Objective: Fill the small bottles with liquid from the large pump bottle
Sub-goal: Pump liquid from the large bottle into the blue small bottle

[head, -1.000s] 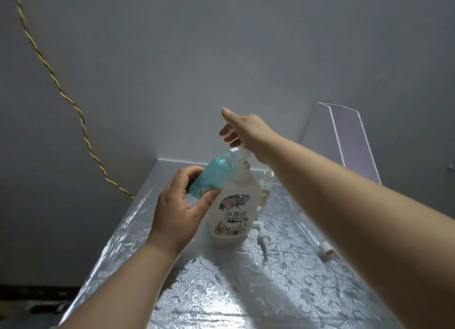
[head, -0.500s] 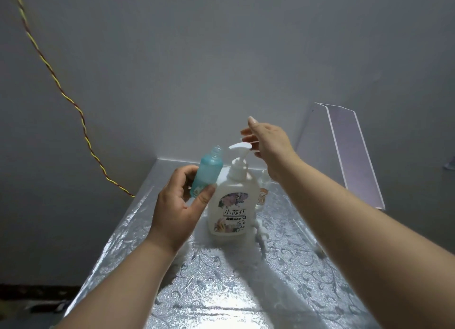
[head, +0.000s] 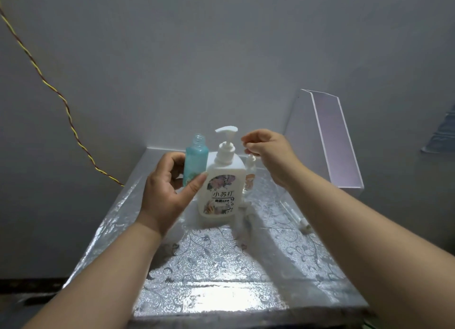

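Observation:
A large white pump bottle (head: 222, 181) with a flowered label stands on the silver patterned table (head: 221, 259), its pump head raised. My left hand (head: 167, 188) grips a small teal bottle (head: 194, 161) upright just left of it, the neck uncapped. My right hand (head: 268, 151) hovers to the right of the pump head with loosely curled fingers, holding nothing that I can see. Behind the big bottle stands a small clear bottle (head: 250, 176) with an orange label, partly hidden.
Two loose white pump tops lie on the table, one (head: 246, 205) beside the big bottle, one (head: 301, 221) near my right forearm. A clear acrylic stand (head: 330, 141) rises at the back right. A twisted yellow-red cord (head: 61, 99) runs down the left wall.
My left hand has brought the teal bottle from tilted at the spout to upright. My right hand has come off the pump head and drawn back to the right.

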The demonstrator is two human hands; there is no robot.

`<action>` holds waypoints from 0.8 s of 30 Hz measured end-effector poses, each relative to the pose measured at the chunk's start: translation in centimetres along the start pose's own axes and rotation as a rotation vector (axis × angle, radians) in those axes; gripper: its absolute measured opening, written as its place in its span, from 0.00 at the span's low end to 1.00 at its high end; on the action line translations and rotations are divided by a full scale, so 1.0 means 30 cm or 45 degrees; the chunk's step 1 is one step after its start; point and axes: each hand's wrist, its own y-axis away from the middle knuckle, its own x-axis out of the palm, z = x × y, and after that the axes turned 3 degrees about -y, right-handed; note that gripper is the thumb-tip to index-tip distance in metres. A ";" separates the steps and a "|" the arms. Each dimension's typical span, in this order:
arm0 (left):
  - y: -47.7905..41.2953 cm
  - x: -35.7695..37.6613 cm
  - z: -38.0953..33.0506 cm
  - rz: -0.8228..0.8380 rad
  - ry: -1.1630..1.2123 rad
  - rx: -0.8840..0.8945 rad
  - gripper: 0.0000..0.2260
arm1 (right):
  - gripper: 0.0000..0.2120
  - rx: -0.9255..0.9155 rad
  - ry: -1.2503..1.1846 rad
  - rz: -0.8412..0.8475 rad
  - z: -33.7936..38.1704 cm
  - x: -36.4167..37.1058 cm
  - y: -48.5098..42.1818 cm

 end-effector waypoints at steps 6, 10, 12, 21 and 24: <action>0.000 -0.004 0.007 0.017 -0.018 0.028 0.19 | 0.09 -0.005 0.014 0.072 0.039 0.007 -0.017; -0.001 -0.003 0.015 0.021 -0.017 0.020 0.20 | 0.10 -0.106 0.017 -0.071 0.024 0.000 0.024; -0.003 -0.003 0.024 0.018 0.002 0.016 0.19 | 0.12 -0.134 0.040 -0.142 0.007 -0.007 0.061; 0.002 -0.005 0.032 0.032 -0.038 0.034 0.16 | 0.11 0.327 1.045 0.320 -0.138 0.017 0.173; 0.003 -0.005 0.030 0.035 -0.050 0.043 0.14 | 0.14 0.323 1.214 0.336 -0.149 0.037 0.179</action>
